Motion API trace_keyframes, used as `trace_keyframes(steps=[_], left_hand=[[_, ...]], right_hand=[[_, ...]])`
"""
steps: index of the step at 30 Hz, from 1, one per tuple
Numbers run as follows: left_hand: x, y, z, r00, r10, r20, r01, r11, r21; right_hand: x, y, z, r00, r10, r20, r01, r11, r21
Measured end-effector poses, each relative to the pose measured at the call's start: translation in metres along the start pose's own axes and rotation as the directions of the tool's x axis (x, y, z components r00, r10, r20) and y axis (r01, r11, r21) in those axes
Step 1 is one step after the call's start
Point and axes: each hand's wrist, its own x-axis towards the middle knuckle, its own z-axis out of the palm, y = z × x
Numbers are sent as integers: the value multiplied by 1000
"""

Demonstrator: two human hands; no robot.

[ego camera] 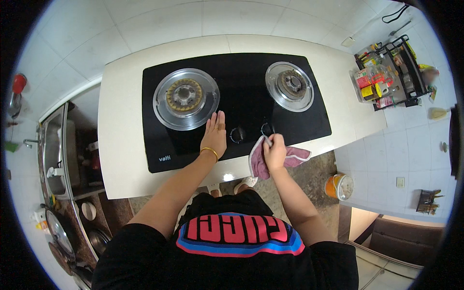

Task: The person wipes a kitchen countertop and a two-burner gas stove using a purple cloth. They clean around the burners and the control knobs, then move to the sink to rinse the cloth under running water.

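Observation:
A black glass two-burner Vatti gas hob [243, 90] lies set in the pale countertop [121, 145] before me. My left hand [214, 132] rests palm down on the glass, fingers extended at the lower right edge of the left burner [184, 95], holding nothing. My right hand [274, 152] is closed around a purple cloth with white edging [258, 159] at the hob's front edge. The cloth hangs to both sides of the fist. Just above it is the right control knob [267, 129]; the left knob [237, 135] sits between my hands. The right burner [290, 86] stands farther back.
A black rack [406, 72] with bottles and packets stands at the counter's right end. An orange bucket with a pale lid [343, 187] is on the floor at right. A steel sink [54, 152] and a lidded pan [59, 232] are at left. Tiled wall runs behind the hob.

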Motion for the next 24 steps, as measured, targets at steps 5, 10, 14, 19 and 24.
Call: trace_keyframes(steps=[5,10,14,19,24], left_hand=[[-1,1,0,1000,18,-1,-18,1000,-18],[-1,-1,0,1000,16,-4,-16,1000,-17],[0,-1,0,1000,25,-11,-25,999,-19],[0,1,-2,1000,15,-4,-15,1000,-21],[-1,2,0,1000,8,-19,-8,1000,-13]], right_hand=[[40,5,6,854,499,147,-463,600,652],[100,14,-31,578,705,410,-456,-138,879],[142,57,-51,757,604,248,-404,135,905],[134,40,-34,830,-203,520,150,978,143],[142,54,0,511,-303,805,333,932,139]])
